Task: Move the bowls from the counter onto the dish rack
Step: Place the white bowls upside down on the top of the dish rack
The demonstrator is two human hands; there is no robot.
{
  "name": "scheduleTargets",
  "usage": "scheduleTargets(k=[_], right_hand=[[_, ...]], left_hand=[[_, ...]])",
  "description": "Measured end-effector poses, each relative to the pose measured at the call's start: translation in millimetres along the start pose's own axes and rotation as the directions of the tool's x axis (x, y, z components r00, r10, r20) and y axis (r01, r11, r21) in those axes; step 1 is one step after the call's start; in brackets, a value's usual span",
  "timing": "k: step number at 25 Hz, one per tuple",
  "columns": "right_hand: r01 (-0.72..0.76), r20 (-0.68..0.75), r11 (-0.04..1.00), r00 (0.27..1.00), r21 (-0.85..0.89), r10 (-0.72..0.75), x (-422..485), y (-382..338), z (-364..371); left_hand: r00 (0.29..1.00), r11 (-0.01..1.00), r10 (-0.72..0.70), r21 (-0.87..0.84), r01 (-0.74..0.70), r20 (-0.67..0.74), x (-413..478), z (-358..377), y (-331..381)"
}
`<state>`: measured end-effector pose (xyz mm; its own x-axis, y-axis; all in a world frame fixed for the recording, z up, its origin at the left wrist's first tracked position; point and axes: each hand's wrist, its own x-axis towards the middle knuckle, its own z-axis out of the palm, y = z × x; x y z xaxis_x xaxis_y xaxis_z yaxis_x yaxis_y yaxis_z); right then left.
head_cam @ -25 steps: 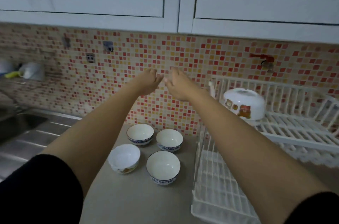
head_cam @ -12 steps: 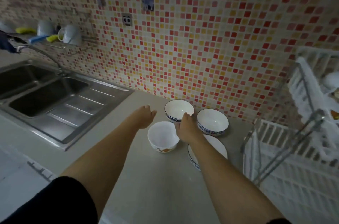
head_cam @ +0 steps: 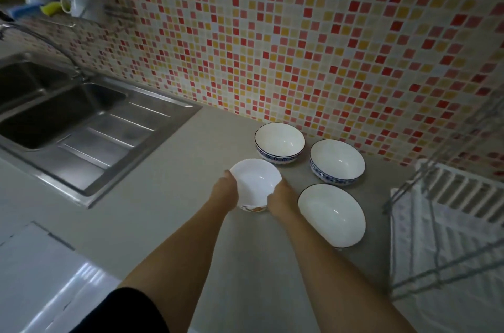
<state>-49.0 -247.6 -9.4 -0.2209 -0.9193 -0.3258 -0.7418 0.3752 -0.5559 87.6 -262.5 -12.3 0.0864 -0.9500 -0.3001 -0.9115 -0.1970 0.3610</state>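
Several bowls stand on the grey counter (head_cam: 169, 196). The plain white bowl (head_cam: 255, 182), with an orange print low on its side, is clasped on both sides: my left hand (head_cam: 225, 192) on its left rim, my right hand (head_cam: 282, 197) on its right rim. Three blue-patterned bowls stay on the counter: one behind (head_cam: 279, 143), one at the back right (head_cam: 337, 161), one at the near right (head_cam: 331, 214). The white dish rack (head_cam: 447, 223) fills the right edge, partly cut off.
A steel sink with drainboard (head_cam: 81, 125) lies to the left, its tap (head_cam: 41, 40) above it. Mugs and sponges (head_cam: 54, 2) sit on a wall shelf at the upper left. The mosaic tile wall (head_cam: 300, 46) rises right behind the bowls.
Both hands came down from the wall to the counter and closed around the plain white bowl. The camera tilted down and closer to the bowls.
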Motion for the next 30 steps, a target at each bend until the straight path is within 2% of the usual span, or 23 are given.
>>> scheduleTargets(k=[4, 7, 9, 11, 13, 15, 17, 18, 19, 21, 23, 24, 25, 27, 29, 30], right_hand=[[0.13, -0.028, 0.99, 0.991, 0.046, -0.129, -12.5, -19.5, -31.9], [0.235, -0.089, 0.961, 0.971, 0.145, -0.224, -41.7, -39.6, -80.6], [0.332, -0.176, 0.919, 0.938, 0.215, -0.298, -65.2, -50.8, -120.6], [0.382, -0.275, 0.878, 0.911, 0.289, -0.306, -90.6, -62.4, -161.5], [0.411, -0.347, 0.86, 0.888, 0.301, -0.303, -115.9, -72.0, -204.2], [0.459, -0.396, 0.852, 0.852, 0.252, -0.342, -137.2, -76.2, -242.6], [0.526, -0.471, 0.828, 0.79, 0.194, -0.392, -163.5, -70.1, -280.7], [0.555, -0.52, 0.817, 0.749, 0.155, -0.41, -175.2, -63.4, -297.8], [0.576, -0.571, 0.81, 0.705, 0.113, -0.422, -185.8, -54.0, -314.6], [0.615, -0.658, 0.787, 0.611, 0.044, -0.441, -202.9, -32.1, -342.8], [0.654, -0.71, 0.755, 0.511, -0.044, -0.485, -218.8, -4.3, -371.4], [0.67, -0.718, 0.735, 0.461, -0.103, -0.521, -225.2, 9.9, -385.7], [0.674, -0.716, 0.721, 0.424, -0.161, -0.555, -232.2, 26.0, -401.0], [0.659, -0.698, 0.704, 0.372, -0.266, -0.612, -239.5, 61.6, -429.0], [0.612, -0.679, 0.707, 0.351, -0.355, -0.645, -243.5, 96.8, -449.1], [0.588, -0.669, 0.712, 0.354, -0.384, -0.654, -246.1, 112.0, -454.9]], left_hand=[[0.991, 0.995, 0.069, -0.06, -0.076, -0.111, -9.3, -38.0, 7.1], [0.952, 0.97, 0.15, -0.147, -0.194, -0.265, -34.2, -87.5, 23.8], [0.899, 0.91, 0.2, -0.266, -0.319, -0.39, -56.8, -121.0, 41.1], [0.855, 0.839, 0.211, -0.361, -0.408, -0.474, -85.4, -149.2, 63.4], [0.781, 0.767, 0.247, -0.377, -0.519, -0.574, -110.5, -171.6, 90.3], [0.656, 0.684, 0.301, -0.323, -0.654, -0.692, -129.0, -187.4, 117.3], [0.521, 0.531, 0.34, -0.298, -0.794, -0.783, -149.4, -197.4, 146.8], [0.479, 0.424, 0.35, -0.319, -0.847, -0.805, -159.5, -199.9, 162.5], [0.457, 0.307, 0.358, -0.36, -0.881, -0.814, -171.0, -201.5, 179.6], [0.461, 0.107, 0.371, -0.456, -0.884, -0.806, -193.4, -204.3, 211.9], [0.474, -0.048, 0.404, -0.536, -0.843, -0.782, -218.1, -205.4, 245.0], [0.492, -0.091, 0.431, -0.579, -0.811, -0.757, -229.5, -207.1, 259.5], [0.509, -0.104, 0.475, -0.621, -0.777, -0.717, -240.1, -207.9, 275.2], [0.492, -0.049, 0.61, -0.65, -0.758, -0.621, -250.7, -206.2, 302.4], [0.418, 0.074, 0.766, -0.58, -0.811, -0.488, -252.3, -200.6, 324.5], [0.358, 0.115, 0.835, -0.503, -0.857, -0.419, -252.2, -196.5, 332.3]])
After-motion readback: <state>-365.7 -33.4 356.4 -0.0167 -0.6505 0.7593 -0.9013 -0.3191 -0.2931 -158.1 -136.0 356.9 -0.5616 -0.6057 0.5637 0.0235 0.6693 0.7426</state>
